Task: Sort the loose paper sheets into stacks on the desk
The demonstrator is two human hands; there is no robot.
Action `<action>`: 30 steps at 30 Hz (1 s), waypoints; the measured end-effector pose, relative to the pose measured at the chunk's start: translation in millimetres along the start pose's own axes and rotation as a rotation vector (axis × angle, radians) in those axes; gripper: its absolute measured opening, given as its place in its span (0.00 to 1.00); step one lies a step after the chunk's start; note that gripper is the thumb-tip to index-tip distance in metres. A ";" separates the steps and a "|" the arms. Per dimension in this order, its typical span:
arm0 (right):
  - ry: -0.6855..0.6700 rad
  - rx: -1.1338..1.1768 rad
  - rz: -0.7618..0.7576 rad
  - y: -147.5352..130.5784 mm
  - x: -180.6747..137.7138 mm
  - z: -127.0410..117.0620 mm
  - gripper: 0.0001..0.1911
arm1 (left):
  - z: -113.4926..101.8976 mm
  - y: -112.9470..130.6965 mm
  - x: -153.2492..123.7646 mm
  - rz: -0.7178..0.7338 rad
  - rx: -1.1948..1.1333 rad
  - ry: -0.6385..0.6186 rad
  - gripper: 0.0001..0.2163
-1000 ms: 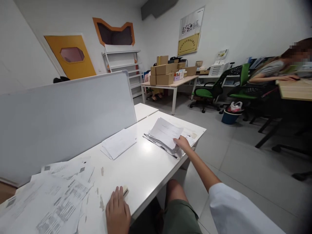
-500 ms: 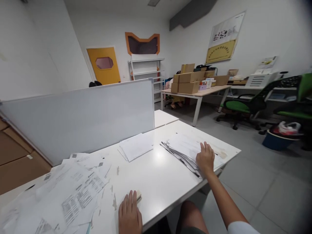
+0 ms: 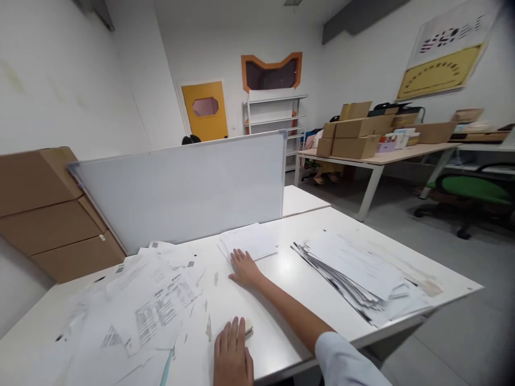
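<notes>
My right hand [image 3: 243,268] lies flat with spread fingers on the white desk [image 3: 281,305], its fingertips on the near edge of a small stack of white papers [image 3: 251,241]. My left hand [image 3: 232,354] rests palm down at the desk's front edge, over a small pale object [image 3: 248,328] that pokes out beside the fingers. A fanned pile of printed sheets [image 3: 354,273] lies to the right. Loose printed forms [image 3: 148,300] are scattered to the left.
A white partition board [image 3: 185,187] stands along the desk's far side. Stacked cardboard boxes [image 3: 44,209] sit at the left wall. Beyond are a table with boxes [image 3: 358,136], a green chair [image 3: 470,190], a shelf unit [image 3: 273,115] and a yellow door [image 3: 205,110].
My right hand left the fanned pile on the right and moved left to the small paper stack. The view swung left. My left hand stayed put.
</notes>
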State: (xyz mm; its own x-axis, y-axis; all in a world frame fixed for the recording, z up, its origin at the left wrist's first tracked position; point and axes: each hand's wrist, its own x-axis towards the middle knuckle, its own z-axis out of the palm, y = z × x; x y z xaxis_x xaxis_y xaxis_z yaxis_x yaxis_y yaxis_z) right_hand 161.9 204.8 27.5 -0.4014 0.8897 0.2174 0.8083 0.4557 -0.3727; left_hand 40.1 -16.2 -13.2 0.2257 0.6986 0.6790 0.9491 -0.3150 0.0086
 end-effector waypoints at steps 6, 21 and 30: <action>0.014 0.033 0.207 7.7 14.4 12.7 0.37 | 17.9 -4.0 -6.7 -0.025 -0.041 0.074 0.26; 0.193 0.014 0.421 20.4 14.2 23.7 0.31 | 19.6 -3.2 -5.7 -0.037 -0.028 0.084 0.24; 0.192 0.051 0.301 19.5 10.1 27.7 0.30 | 34.0 -7.1 -12.2 -0.036 0.025 0.141 0.24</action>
State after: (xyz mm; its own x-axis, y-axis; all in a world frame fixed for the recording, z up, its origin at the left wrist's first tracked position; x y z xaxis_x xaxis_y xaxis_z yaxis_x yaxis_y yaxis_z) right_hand 161.7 223.4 -2.6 -0.0565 0.9654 0.2546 0.8536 0.1789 -0.4893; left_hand 38.0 -0.6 -46.5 0.1601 0.6116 0.7748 0.9615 -0.2742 0.0177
